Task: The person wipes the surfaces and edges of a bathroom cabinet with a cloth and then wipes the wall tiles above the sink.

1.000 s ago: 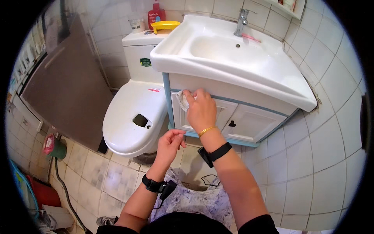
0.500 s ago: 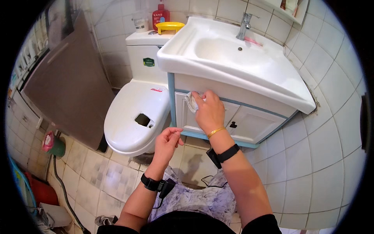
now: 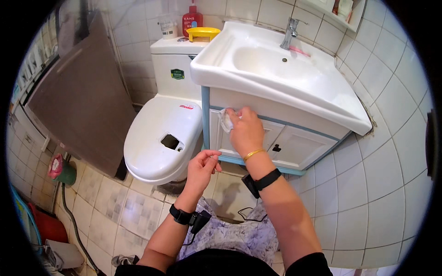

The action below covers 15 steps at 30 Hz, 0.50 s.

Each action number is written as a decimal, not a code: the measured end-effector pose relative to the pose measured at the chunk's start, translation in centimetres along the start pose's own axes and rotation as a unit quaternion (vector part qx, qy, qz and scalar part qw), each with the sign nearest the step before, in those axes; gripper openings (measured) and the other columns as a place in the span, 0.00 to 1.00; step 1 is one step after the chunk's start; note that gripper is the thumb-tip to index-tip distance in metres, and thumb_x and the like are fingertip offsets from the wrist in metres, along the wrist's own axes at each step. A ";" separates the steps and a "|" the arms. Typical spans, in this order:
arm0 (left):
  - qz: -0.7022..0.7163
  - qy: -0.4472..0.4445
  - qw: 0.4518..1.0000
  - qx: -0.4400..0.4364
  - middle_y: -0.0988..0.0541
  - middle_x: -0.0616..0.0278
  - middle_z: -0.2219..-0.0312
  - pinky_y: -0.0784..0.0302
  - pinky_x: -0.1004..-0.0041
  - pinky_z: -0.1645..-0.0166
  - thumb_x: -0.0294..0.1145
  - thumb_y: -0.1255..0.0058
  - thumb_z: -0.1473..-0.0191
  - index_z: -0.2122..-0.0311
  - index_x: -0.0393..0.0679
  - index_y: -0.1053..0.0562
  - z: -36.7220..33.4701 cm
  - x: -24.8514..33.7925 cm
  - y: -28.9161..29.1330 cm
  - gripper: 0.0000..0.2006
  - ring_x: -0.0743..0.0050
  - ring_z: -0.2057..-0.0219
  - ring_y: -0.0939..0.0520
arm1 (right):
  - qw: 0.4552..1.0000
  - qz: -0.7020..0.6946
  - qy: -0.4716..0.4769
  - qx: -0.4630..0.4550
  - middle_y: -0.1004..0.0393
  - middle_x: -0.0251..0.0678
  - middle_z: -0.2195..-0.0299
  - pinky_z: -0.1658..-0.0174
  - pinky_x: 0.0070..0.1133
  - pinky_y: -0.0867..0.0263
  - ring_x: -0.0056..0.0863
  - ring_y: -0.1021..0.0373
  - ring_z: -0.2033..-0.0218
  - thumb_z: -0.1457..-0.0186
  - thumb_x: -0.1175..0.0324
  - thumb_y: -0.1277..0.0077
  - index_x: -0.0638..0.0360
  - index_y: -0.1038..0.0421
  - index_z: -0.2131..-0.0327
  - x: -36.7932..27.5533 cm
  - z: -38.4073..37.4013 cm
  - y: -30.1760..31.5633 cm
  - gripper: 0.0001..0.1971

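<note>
My right hand (image 3: 247, 132) is closed on a crumpled white cloth (image 3: 225, 120). It presses the cloth against the upper part of the left door (image 3: 215, 133) of the white vanity cabinet with blue edging. Lower and to the left, my left hand (image 3: 202, 169) hovers in front of the cabinet's bottom edge, beside the toilet. Its fingers are loosely bent, a little apart, and nothing shows in them. Part of the cloth is hidden under my right fingers. The right cabinet door (image 3: 294, 147) is closed and has a dark handle (image 3: 276, 147).
Above the cabinet juts the white washbasin (image 3: 271, 85) with a chrome tap (image 3: 289, 33). The toilet (image 3: 156, 147) stands left, lid down. On its tank are a yellow holder (image 3: 202, 32), a red pump bottle (image 3: 192, 20) and a clear cup (image 3: 167, 28). A green bin (image 3: 67, 173) sits farther left.
The scene has shifted very slightly in view. My right hand stays on the left door with the cloth, and my left hand has barely moved.
</note>
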<state>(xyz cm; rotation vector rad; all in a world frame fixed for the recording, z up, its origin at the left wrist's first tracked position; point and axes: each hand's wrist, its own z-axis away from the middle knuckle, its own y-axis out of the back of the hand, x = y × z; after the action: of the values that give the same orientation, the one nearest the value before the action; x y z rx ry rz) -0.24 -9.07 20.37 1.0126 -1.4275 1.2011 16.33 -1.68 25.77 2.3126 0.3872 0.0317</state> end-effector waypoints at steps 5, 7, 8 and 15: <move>0.009 0.020 1.000 0.013 0.22 0.70 0.77 0.34 0.82 0.68 0.29 0.52 0.36 0.55 0.42 0.24 0.1 0.4 0.5 0.08 0.87 0.75 0.27 | 1.000 -0.007 -0.002 0.005 0.31 0.35 0.65 0.61 0.33 0.34 0.37 0.31 0.62 0.49 0.73 0.51 0.47 0.23 0.54 -0.9 -0.4 -0.1 0.18; 0.006 0.016 1.000 0.014 0.23 0.70 0.77 0.34 0.82 0.68 0.29 0.52 0.36 0.55 0.41 0.24 0.2 0.3 0.6 0.08 0.87 0.75 0.27 | 1.000 -0.010 0.002 0.007 0.31 0.35 0.66 0.62 0.33 0.34 0.38 0.31 0.63 0.49 0.72 0.51 0.47 0.23 0.54 0.3 0.0 0.8 0.18; 0.004 0.010 1.000 0.015 0.23 0.70 0.77 0.34 0.82 0.68 0.29 0.52 0.36 0.55 0.41 0.24 0.0 0.3 0.6 0.08 0.87 0.75 0.27 | 1.000 -0.011 0.004 0.009 0.31 0.35 0.66 0.62 0.33 0.34 0.38 0.31 0.63 0.49 0.72 0.51 0.47 0.23 0.54 0.7 0.1 1.0 0.18; -0.012 0.009 1.000 0.011 0.22 0.70 0.78 0.36 0.84 0.71 0.29 0.52 0.36 0.57 0.41 0.23 -0.4 -0.3 0.2 0.08 0.89 0.76 0.28 | 0.999 -0.020 0.013 0.021 0.31 0.35 0.66 0.62 0.34 0.34 0.38 0.31 0.63 0.48 0.70 0.52 0.45 0.22 0.55 -1.1 -1.2 -1.7 0.16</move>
<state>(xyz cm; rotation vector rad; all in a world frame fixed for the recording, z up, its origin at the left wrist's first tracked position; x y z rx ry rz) -0.36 -8.63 20.07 1.0289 -1.3878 1.2086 14.65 -0.05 25.55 2.3470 0.4513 0.0350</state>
